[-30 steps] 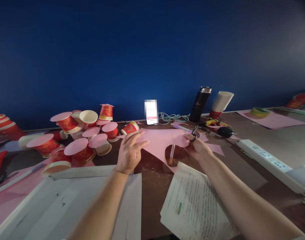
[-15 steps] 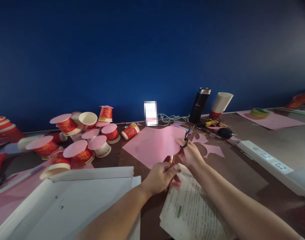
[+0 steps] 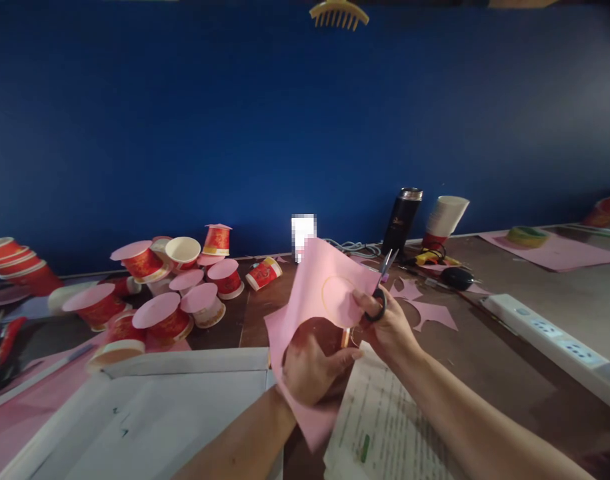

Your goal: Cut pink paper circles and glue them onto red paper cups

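My right hand point(image 3: 392, 327) is closed on a pair of black-handled scissors point(image 3: 381, 293), blades pointing up and away. Its thumb also pinches the edge of a sheet of pink paper point(image 3: 309, 287). A drawn circle shows on this lifted, curled sheet, and a rounded notch is cut from its near edge. My left hand point(image 3: 312, 373) is inside that notch, with the paper passing around its outer side. Its thumb stretches to the right; its fingers are blurred and partly hidden. A short orange-and-white object point(image 3: 345, 338) shows just beyond the left thumb.
Red paper cups with pink discs point(image 3: 157, 311) crowd the left. A white box lid point(image 3: 185, 400) lies front left and printed sheets point(image 3: 385, 413) front centre. Pink offcuts point(image 3: 432, 315), a power strip point(image 3: 549, 327), a black flask point(image 3: 402, 220) and stacked cups point(image 3: 447, 217) stand right.
The pink sheet has gone from lying nearly flat to raised and curled, its circle and notch now showing. My left hand has moved into the notch; the scissors stay in my right hand.
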Tool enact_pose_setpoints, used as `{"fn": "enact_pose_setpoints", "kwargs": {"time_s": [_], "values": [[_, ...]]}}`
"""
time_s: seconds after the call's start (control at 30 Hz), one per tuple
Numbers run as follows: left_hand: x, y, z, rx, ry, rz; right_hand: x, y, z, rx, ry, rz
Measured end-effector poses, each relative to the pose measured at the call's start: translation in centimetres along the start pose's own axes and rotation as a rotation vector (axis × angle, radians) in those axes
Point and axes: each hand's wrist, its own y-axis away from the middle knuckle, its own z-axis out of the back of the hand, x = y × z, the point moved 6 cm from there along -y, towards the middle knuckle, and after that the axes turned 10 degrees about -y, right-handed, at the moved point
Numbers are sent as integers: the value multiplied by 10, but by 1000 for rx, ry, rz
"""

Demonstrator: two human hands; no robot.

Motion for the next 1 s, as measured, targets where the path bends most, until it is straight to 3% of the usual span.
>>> {"fn": "enact_pose_setpoints", "kwargs": {"time_s": [0.07, 0.13, 0.3, 0.6, 0.73, 0.87, 1.0], "values": [[-9, -2, -3, 110, 68, -109, -1, 1, -1, 28, 49, 17], [-12, -4, -4, 148, 135, -160, -4, 3, -2, 46, 121, 17], [11, -12, 14, -96, 59, -32, -10, 5, -5, 68, 251, 22], [30, -19, 50, -209, 46, 143, -15, 7, -8, 97, 363, -70], [35, -25, 70, -384, 115, 258, -20, 15, -12, 155, 438, -217], [42, -33, 84, -473, 85, 247, -36, 24, -19, 294, 424, -351], [37, -35, 80, -462, -25, 67, -50, 32, -23, 401, 415, -396]]}}
